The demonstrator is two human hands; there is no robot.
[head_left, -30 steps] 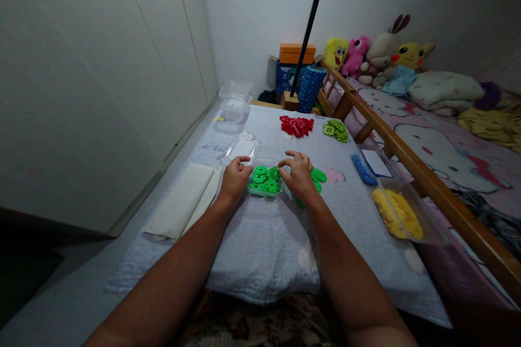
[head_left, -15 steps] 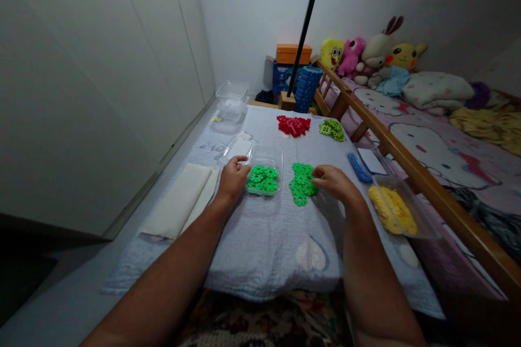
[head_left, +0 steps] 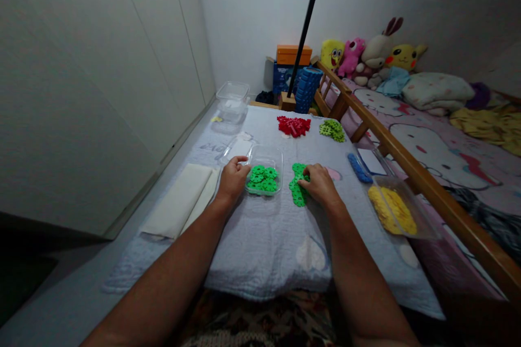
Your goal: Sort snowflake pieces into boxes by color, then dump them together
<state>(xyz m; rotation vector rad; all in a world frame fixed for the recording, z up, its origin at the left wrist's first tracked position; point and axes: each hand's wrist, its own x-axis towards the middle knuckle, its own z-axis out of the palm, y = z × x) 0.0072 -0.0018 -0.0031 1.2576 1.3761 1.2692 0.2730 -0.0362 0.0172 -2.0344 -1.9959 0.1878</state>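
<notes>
A clear plastic tray sits on the pale blue quilt with several bright green flower-shaped pieces inside. My left hand grips the tray's left edge, fingers curled round it. To the tray's right lies a loose pile of the same green pieces. My right hand rests on that pile with its fingers bent down over the pieces; what they pinch is hidden.
Farther back lie a red pile and a yellow-green pile. A blue piece and a clear container of yellow pieces sit at the right by the wooden bed rail. An empty clear box stands back left, folded cloth at left.
My right hand left the tray, swung right past the loose green pile, then came back left onto it. My left hand stayed on the tray's edge.
</notes>
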